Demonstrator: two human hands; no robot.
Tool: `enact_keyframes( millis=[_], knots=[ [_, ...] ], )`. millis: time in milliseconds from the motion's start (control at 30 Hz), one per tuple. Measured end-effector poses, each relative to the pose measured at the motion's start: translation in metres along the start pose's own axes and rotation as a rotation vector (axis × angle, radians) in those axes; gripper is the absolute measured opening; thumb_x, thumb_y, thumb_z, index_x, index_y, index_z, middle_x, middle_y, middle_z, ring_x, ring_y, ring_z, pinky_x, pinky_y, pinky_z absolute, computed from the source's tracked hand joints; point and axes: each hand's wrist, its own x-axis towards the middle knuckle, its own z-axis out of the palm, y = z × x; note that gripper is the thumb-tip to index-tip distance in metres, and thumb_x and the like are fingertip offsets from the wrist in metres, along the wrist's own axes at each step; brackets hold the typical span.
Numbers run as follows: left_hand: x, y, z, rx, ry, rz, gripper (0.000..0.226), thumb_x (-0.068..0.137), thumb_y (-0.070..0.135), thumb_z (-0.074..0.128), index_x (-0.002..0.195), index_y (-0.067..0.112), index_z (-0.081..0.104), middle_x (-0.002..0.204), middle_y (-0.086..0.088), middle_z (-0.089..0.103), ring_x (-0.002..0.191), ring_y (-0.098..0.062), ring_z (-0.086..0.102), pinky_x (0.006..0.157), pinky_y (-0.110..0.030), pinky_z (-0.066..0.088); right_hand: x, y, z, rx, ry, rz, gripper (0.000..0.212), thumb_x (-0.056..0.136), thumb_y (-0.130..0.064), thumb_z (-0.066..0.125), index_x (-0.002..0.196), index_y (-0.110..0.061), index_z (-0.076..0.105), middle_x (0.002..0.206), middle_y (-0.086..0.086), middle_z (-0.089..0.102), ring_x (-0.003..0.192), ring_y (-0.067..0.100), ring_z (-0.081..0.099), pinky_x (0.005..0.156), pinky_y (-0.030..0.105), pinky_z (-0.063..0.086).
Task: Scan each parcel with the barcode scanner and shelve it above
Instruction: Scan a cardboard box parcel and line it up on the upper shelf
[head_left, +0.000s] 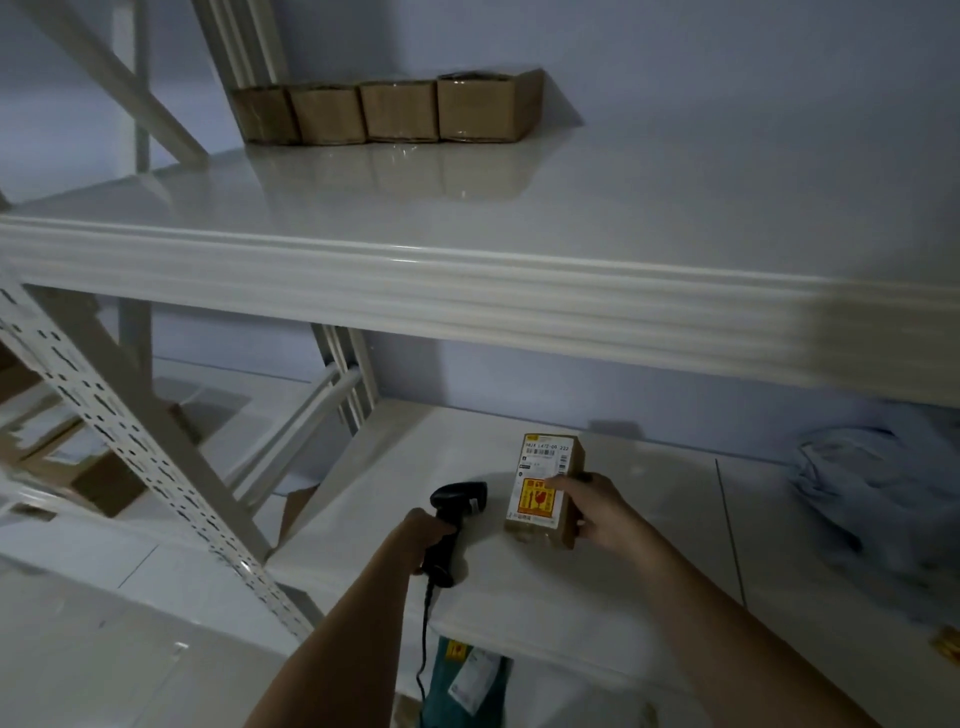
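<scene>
lower centre of frame: left hand (427, 530) wrapped round barcode scanner (451, 522) handle, nose aimed right at label. right hand (597, 512) gripping parcel (546, 491) on lower shelf (649, 519), label up for scanning. four scanned-looking boxes (387, 109) shelved upper centre.

- A crumpled pale blue plastic bag (852, 483) is seen on the lower shelf, at the far right.
- A perforated white upright (130, 436) is set slanting at the left.
- Flattened cardboard (98, 483) is piled behind that upright.
- A teal packet (467, 680) with a white label is seen below the lower shelf's front edge.
</scene>
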Motion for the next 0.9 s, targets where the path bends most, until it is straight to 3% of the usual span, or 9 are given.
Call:
enact_keyframes(
  millis=[100,267,400,467,567,633,733,833,900],
  knots=[
    [0.008,-0.001,0.008,0.032,-0.012,0.055,0.054,0.089,0.014,0.068,0.133,-0.008,0.046,0.133,-0.025,0.052,0.121,-0.037,0.053,0.103,-0.047,0.046,0.003,0.003,-0.003,0.034,0.026,-0.005,0.040,0.090,-0.015,0.072,0.127,-0.005,0.062,0.116,0.015,0.072,0.105,0.032,0.069,0.090,0.047,0.056],
    [-0.002,0.008,0.002,0.026,-0.164,0.123,0.044,0.096,0.012,0.060,0.131,-0.011,0.048,0.128,-0.026,0.056,0.118,-0.039,0.056,0.104,-0.048,0.046,0.005,0.007,-0.013,0.062,0.052,-0.007,0.047,0.089,-0.016,0.073,0.133,-0.005,0.059,0.121,0.016,0.071,0.109,0.033,0.068,0.098,0.055,0.053],
    [-0.012,0.021,-0.019,0.014,-0.219,0.264,0.027,0.092,0.008,0.063,0.113,-0.007,0.056,0.100,-0.021,0.061,0.086,-0.030,0.058,0.081,-0.040,0.048,-0.003,0.006,-0.008,0.097,0.069,-0.010,0.051,0.089,-0.012,0.071,0.136,-0.006,0.056,0.123,0.016,0.070,0.109,0.033,0.068,0.093,0.054,0.055],
    [-0.018,0.026,-0.028,0.001,-0.185,0.370,0.016,0.090,0.007,0.065,0.100,0.004,0.054,0.089,-0.017,0.061,0.073,-0.025,0.056,0.073,-0.038,0.047,-0.010,0.009,0.001,0.087,0.078,-0.020,0.057,0.087,-0.012,0.073,0.138,-0.007,0.050,0.123,0.015,0.069,0.106,0.031,0.068,0.086,0.051,0.058],
    [-0.025,0.032,-0.039,-0.025,-0.208,0.481,0.015,0.091,0.010,0.064,0.105,0.008,0.058,0.079,-0.009,0.058,0.068,-0.020,0.053,0.070,-0.035,0.045,-0.024,0.011,0.015,0.064,0.147,-0.058,0.065,0.081,-0.013,0.078,0.129,-0.013,0.034,0.122,0.010,0.063,0.094,0.024,0.067,0.062,0.039,0.059],
    [-0.031,0.031,-0.046,-0.077,-0.214,0.488,0.014,0.090,0.016,0.066,0.100,0.007,0.062,0.075,-0.008,0.059,0.064,-0.019,0.054,0.063,-0.033,0.048,-0.033,0.012,0.025,0.094,0.172,-0.098,0.066,0.080,-0.012,0.080,0.124,-0.017,0.032,0.120,0.007,0.061,0.093,0.021,0.066,0.059,0.036,0.058],
    [-0.043,0.025,-0.051,-0.107,-0.197,0.504,0.012,0.087,0.016,0.066,0.094,0.007,0.063,0.073,-0.008,0.060,0.061,-0.019,0.059,0.055,-0.030,0.051,-0.047,0.018,0.043,0.116,0.173,-0.170,0.058,0.079,-0.008,0.081,0.122,-0.021,0.045,0.120,0.005,0.067,0.096,0.020,0.069,0.065,0.038,0.060],
    [-0.053,0.016,-0.056,-0.099,-0.120,0.567,0.011,0.086,0.018,0.068,0.088,0.008,0.063,0.070,-0.007,0.059,0.054,-0.016,0.057,0.048,-0.025,0.048,-0.061,0.026,0.061,0.033,0.193,-0.244,0.059,0.076,-0.007,0.082,0.127,-0.022,0.057,0.123,0.002,0.069,0.105,0.022,0.068,0.088,0.048,0.059],
    [-0.059,0.011,-0.060,-0.064,-0.087,0.610,0.015,0.085,0.023,0.069,0.085,0.009,0.063,0.066,-0.005,0.059,0.053,-0.016,0.056,0.048,-0.025,0.046,-0.071,0.030,0.070,0.001,0.227,-0.282,0.064,0.075,-0.009,0.084,0.131,-0.023,0.056,0.123,0.000,0.068,0.109,0.022,0.067,0.095,0.051,0.056]
  ],
)
